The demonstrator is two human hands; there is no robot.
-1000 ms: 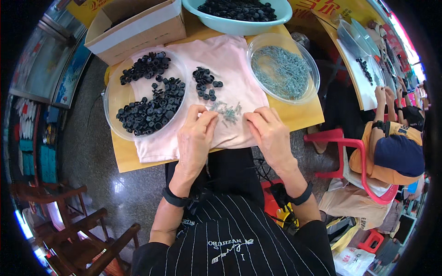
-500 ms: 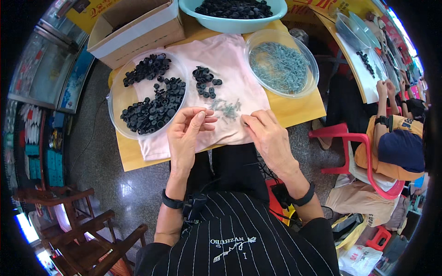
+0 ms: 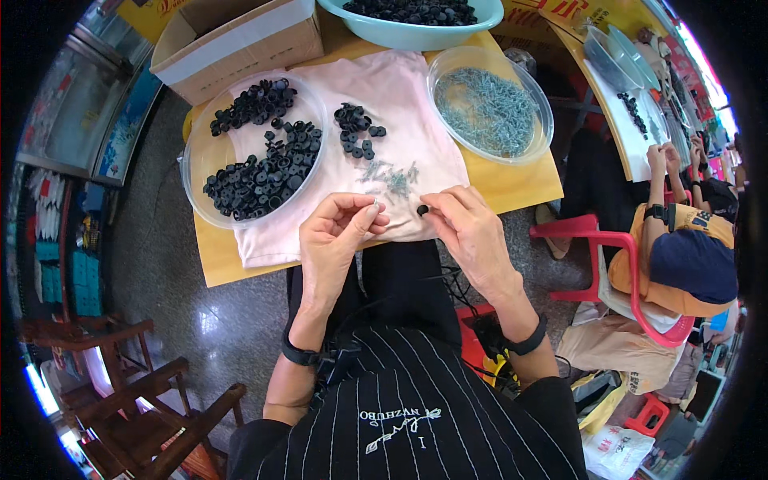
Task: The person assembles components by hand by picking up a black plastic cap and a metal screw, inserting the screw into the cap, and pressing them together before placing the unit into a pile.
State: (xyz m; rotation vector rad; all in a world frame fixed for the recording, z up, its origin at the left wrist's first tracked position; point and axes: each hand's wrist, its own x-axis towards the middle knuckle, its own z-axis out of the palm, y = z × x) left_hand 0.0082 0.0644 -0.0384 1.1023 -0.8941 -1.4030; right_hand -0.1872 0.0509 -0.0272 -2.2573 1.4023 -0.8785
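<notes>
My left hand (image 3: 340, 232) pinches a tiny pale, thin piece, apparently a screw (image 3: 376, 201), between thumb and forefinger. In the fingertips of my right hand (image 3: 472, 236) is a small round black plastic cap (image 3: 422, 210). The two hands face each other a short gap apart, over the near edge of a pink cloth (image 3: 400, 88). Just beyond them lies a loose pile of silvery screws (image 3: 392, 181). Behind that pile, a cluster of black plastic caps (image 3: 352, 124) rests on the cloth.
A clear round tray (image 3: 196, 172) at the left holds many black caps. Another clear tray (image 3: 546, 128) at the right holds screws. A cardboard box (image 3: 240, 56) and a light-blue basin (image 3: 400, 34) stand behind. A co-worker (image 3: 680, 248) sits at the right near a pink chair (image 3: 576, 227).
The black cap now shows in my right fingertips, which were down by the screw pile. My left hand has shifted slightly right, still pinching. The whole view has tilted a little.
</notes>
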